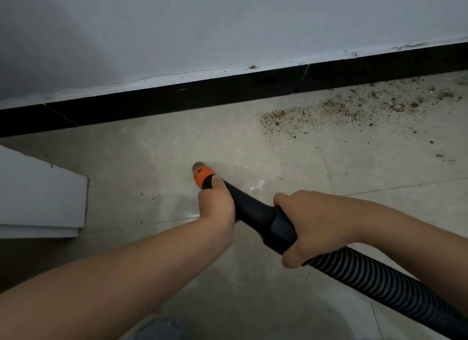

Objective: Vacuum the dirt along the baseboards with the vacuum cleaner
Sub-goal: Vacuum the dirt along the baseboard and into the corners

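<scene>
A black vacuum wand (255,213) with an orange and grey tip (201,174) points at the beige tiled floor, a little short of the black baseboard (177,99). My left hand (216,204) grips the wand just behind the orange tip. My right hand (311,225) holds the thick black handle where the ribbed hose (379,281) joins it. Brown dirt (316,114) lies scattered on the floor along the baseboard, to the right of the tip and apart from it.
A grey-white wall (228,23) rises above the baseboard. A white block-like corner (43,193) juts in at the left edge. The hose runs off to the lower right. A few loose specks (440,156) dot the tiles at the right.
</scene>
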The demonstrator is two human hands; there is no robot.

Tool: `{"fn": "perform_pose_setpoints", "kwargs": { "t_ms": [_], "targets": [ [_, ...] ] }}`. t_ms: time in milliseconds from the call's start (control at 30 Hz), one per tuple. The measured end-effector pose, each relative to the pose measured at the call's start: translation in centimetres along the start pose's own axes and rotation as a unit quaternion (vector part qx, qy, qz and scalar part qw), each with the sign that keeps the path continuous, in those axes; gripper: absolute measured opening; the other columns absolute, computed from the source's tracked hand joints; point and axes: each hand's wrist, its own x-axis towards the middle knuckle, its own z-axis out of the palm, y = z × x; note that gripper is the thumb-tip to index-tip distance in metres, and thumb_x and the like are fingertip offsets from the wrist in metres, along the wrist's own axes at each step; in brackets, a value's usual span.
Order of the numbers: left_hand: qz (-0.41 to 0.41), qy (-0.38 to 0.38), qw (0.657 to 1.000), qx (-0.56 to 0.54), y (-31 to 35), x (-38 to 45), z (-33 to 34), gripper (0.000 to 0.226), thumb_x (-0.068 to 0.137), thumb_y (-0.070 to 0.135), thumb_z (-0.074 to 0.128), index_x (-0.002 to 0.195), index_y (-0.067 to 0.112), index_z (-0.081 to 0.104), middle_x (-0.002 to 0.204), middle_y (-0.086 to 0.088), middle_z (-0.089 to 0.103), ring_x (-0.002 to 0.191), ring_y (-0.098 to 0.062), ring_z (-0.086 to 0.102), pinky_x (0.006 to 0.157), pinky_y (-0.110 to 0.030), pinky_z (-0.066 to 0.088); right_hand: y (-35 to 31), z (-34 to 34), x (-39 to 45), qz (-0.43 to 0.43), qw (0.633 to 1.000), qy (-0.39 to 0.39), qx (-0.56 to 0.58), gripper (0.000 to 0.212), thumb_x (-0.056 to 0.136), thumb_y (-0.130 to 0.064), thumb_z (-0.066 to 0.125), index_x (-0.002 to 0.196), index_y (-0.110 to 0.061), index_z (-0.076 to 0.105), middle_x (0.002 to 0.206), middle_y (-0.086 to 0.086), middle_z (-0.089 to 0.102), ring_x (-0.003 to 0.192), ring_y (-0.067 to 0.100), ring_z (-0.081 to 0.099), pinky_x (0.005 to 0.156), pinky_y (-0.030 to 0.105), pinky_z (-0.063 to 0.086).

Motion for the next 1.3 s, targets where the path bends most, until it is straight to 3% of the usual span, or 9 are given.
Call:
{"fn": "perform_pose_setpoints", "kwargs": {
  "t_ms": [133, 233, 467, 633, 800, 1033, 1167, 1300],
  "targets": [
    [0.044, -0.017, 0.998, 0.039, 3.0, 1.2, 1.6, 0.054, 0.099, 0.041, 0.032, 0.136, 0.003, 0.036, 0.128, -0.018, 0.051, 0.116, -0.035, 0.051, 0.101, -0.047, 0.042, 0.9, -0.3, 2.3, 0.014, 0.997, 0.051, 0.049, 0.044, 0.068, -0.034, 0.076, 0.079, -0.023, 0.035, 0.082, -0.005, 0.050, 0.068, 0.009, 0.052, 0.053, 0.023, 0.042],
    [0.063, -0.006, 0.996, 0.059, 5.2, 2.2, 2.3, 0.051, 0.099, 0.039, 0.032, 0.138, 0.006, 0.033, 0.126, -0.017, 0.053, 0.114, -0.034, 0.052, 0.100, -0.045, 0.044, 1.3, -0.7, 4.8, 0.019, 0.991, 0.082, 0.107, 0.046, 0.068, -0.029, 0.077, 0.096, -0.015, 0.043, 0.087, -0.002, 0.053, 0.077, 0.015, 0.057, 0.061, 0.029, 0.048],
    [0.070, 0.093, 0.992, 0.054, 6.2, 5.2, -1.6, 0.053, 0.098, 0.038, 0.035, 0.138, 0.002, 0.033, 0.125, -0.020, 0.053, 0.112, -0.037, 0.054, 0.097, -0.046, 0.045, -0.9, -1.4, 9.1, -0.043, 0.992, 0.028, 0.118, 0.050, 0.071, -0.023, 0.077, 0.106, -0.012, 0.044, 0.092, -0.002, 0.053, 0.085, 0.016, 0.057, 0.070, 0.029, 0.049],
    [0.059, 0.155, 0.986, 0.015, 7.5, 6.9, -6.1, 0.054, 0.098, 0.038, 0.039, 0.138, 0.003, 0.035, 0.129, -0.020, 0.051, 0.116, -0.037, 0.052, 0.099, -0.047, 0.043, -4.9, -1.8, 12.2, -0.078, 0.990, 0.001, 0.116, 0.045, 0.072, -0.023, 0.077, 0.102, -0.014, 0.045, 0.090, -0.002, 0.053, 0.083, 0.016, 0.056, 0.064, 0.025, 0.048],
    [0.025, 0.155, 0.984, -0.082, 6.0, 6.4, -8.9, 0.056, 0.097, 0.039, 0.041, 0.139, 0.002, 0.033, 0.133, -0.019, 0.048, 0.118, -0.037, 0.050, 0.099, -0.047, 0.043, -6.8, -1.6, 11.7, -0.100, 0.994, -0.029, 0.040, 0.043, 0.073, -0.028, 0.076, 0.101, -0.011, 0.048, 0.086, -0.001, 0.052, 0.078, 0.016, 0.055, 0.062, 0.028, 0.047],
    [-0.036, 0.093, 0.991, -0.090, 0.9, -1.2, -5.0, 0.051, 0.100, 0.038, 0.031, 0.139, 0.005, 0.032, 0.134, -0.015, 0.046, 0.118, -0.032, 0.049, 0.076, -0.038, 0.046, -3.2, -0.9, 5.1, -0.061, 0.991, -0.119, -0.018, 0.047, 0.070, -0.025, 0.078, 0.105, -0.005, 0.055, 0.098, 0.008, 0.062, 0.083, 0.018, 0.061, 0.060, 0.026, 0.047],
    [-0.074, 0.063, 0.992, -0.081, -1.8, -3.5, -4.0, 0.048, 0.101, 0.037, 0.030, 0.139, 0.007, 0.033, 0.131, -0.015, 0.048, 0.102, -0.026, 0.051, 0.048, -0.027, 0.042, -1.6, -0.9, 2.6, -0.046, 0.985, -0.163, -0.018, 0.043, 0.069, -0.022, 0.079, 0.098, -0.015, 0.048, 0.087, -0.004, 0.054, 0.073, 0.008, 0.054, 0.058, 0.019, 0.044],
    [-0.075, 0.066, 0.993, -0.067, -2.3, -3.6, -3.7, 0.049, 0.101, 0.037, 0.030, 0.139, 0.006, 0.033, 0.131, -0.016, 0.048, 0.107, -0.030, 0.052, 0.049, -0.028, 0.042, -1.2, -0.5, 2.3, -0.047, 0.984, -0.173, -0.002, 0.042, 0.069, -0.021, 0.079, 0.099, -0.015, 0.050, 0.090, -0.003, 0.057, 0.077, 0.010, 0.057, 0.063, 0.023, 0.048]
  ]
}}
